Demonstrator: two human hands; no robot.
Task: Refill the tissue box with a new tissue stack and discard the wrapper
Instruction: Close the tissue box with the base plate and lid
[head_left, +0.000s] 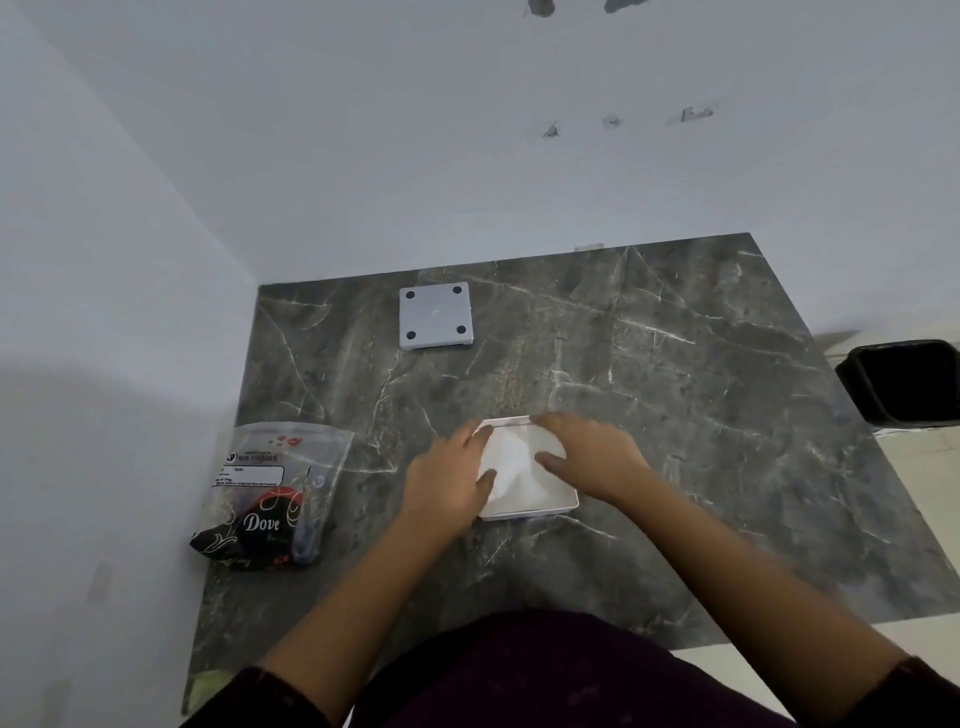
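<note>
A white square tissue box (558, 506) lies open side up near the middle of the dark marble table (675, 415). A white tissue stack (511, 460) sits inside it. My left hand (449, 480) rests on the box's left edge, fingers on the tissues. On the right part of the stack lies my right hand (589, 454), fingers spread flat. The box's white base panel (435, 316), with black round feet, lies apart at the back of the table. A clear plastic wrapper (267, 491) with a "Dove" print lies at the table's left edge.
A black bin (906, 382) stands on the floor beyond the table's right edge. White walls close in the table at the back and on the left.
</note>
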